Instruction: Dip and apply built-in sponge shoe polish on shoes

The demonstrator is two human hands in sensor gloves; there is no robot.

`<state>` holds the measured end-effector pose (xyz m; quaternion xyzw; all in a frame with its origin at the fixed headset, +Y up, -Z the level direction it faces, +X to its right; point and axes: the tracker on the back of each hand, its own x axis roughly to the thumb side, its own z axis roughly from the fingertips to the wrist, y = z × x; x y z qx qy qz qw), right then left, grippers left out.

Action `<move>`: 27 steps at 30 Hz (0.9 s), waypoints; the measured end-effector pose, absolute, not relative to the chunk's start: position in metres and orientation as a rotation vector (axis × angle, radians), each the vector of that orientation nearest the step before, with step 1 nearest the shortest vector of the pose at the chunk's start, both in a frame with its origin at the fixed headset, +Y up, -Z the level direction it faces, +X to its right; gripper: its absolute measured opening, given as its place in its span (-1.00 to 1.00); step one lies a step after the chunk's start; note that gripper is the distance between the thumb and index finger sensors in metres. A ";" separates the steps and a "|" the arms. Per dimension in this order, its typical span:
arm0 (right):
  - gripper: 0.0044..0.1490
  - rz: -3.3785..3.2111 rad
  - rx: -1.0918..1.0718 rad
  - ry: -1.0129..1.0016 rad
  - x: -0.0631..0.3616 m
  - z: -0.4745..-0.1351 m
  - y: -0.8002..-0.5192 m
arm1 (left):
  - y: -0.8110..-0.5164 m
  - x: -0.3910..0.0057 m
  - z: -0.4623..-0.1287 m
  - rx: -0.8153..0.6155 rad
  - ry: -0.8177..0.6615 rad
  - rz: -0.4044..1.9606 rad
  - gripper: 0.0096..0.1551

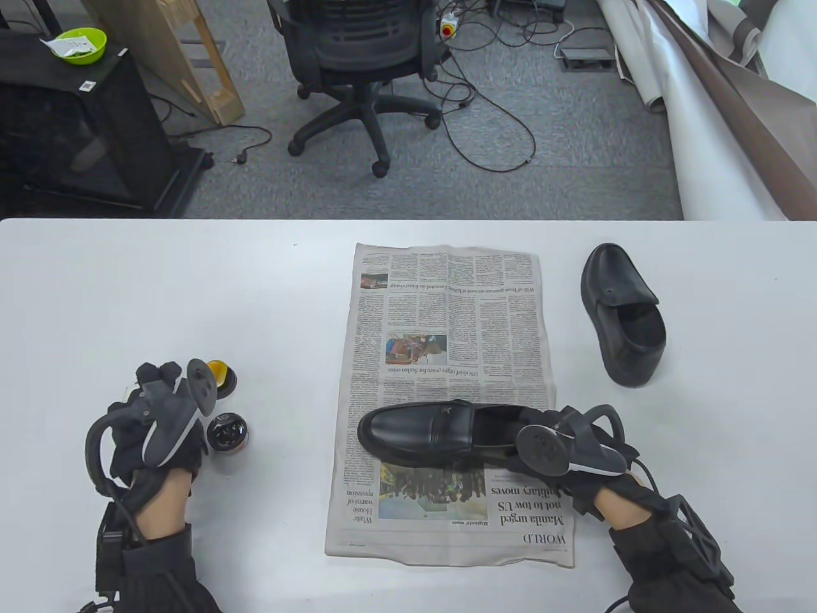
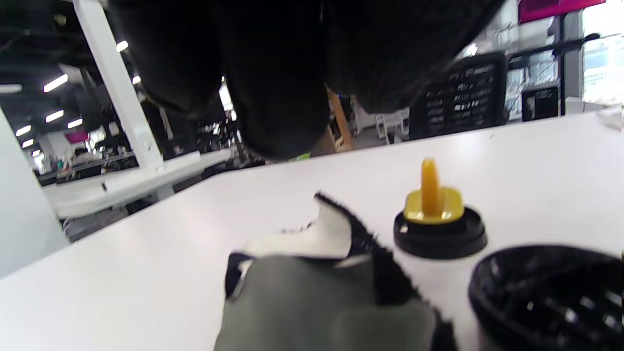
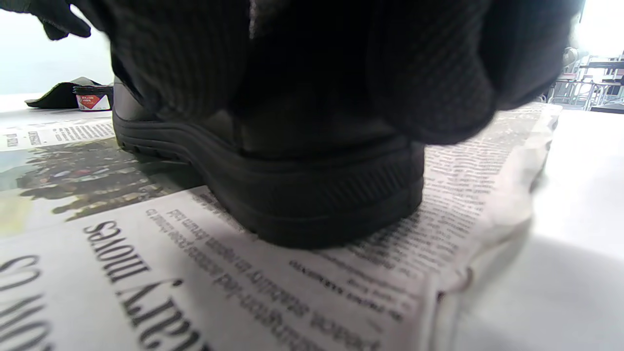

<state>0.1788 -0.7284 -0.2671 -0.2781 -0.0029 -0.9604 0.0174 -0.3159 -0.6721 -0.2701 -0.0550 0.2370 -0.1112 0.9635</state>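
Note:
A black loafer [image 1: 434,434] lies on a newspaper [image 1: 447,319], toe to the left. My right hand [image 1: 542,428] grips its heel; in the right wrist view my fingers [image 3: 341,63] curl over the heel [image 3: 331,195]. At the left stands the open polish jar [image 1: 227,434], black inside. Its lid with the yellow sponge handle [image 1: 220,375] rests just behind it. My left hand [image 1: 159,383] hovers beside both and holds nothing; in the left wrist view the lid [image 2: 438,229] and jar [image 2: 551,292] stand free below my fingers [image 2: 278,73].
A second black shoe [image 1: 622,316] lies at the right of the table, off the newspaper. The white table [image 1: 159,287] ends at a far edge, with an office chair [image 1: 364,57] and cables on the floor beyond.

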 end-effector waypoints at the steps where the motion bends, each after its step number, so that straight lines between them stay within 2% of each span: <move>1: -0.41 -2.985 -0.864 -0.008 0.179 -0.267 -0.728 | -0.679 -0.323 -0.272 -0.157 0.498 -0.221 -0.35; 3: -0.41 -2.981 -0.862 -0.007 0.178 -0.267 -0.728 | -0.691 -0.332 -0.275 -0.202 0.554 -0.245 -0.36; 6: -0.42 -2.983 -0.857 0.003 0.178 -0.266 -0.728 | -0.706 -0.342 -0.279 -0.326 0.542 -0.174 -0.27; 13: -0.43 -2.983 -0.854 -0.003 0.177 -0.266 -0.729 | -0.729 -0.354 -0.289 -0.405 0.549 -0.151 -0.21; 16: -0.43 -2.984 -0.853 -0.004 0.177 -0.267 -0.729 | -0.741 -0.360 -0.291 -0.436 0.583 -0.130 -0.28; 18: -0.43 -2.985 -0.854 -0.005 0.177 -0.267 -0.729 | -0.742 -0.362 -0.292 -0.409 0.583 -0.123 -0.31; 22: -0.44 -2.986 -0.853 -0.006 0.177 -0.267 -0.729 | -0.743 -0.362 -0.293 -0.362 0.574 -0.120 -0.53; 27: -0.44 -2.981 -0.846 -0.004 0.177 -0.266 -0.729 | -0.732 -0.360 -0.291 -0.295 0.572 -0.147 -0.53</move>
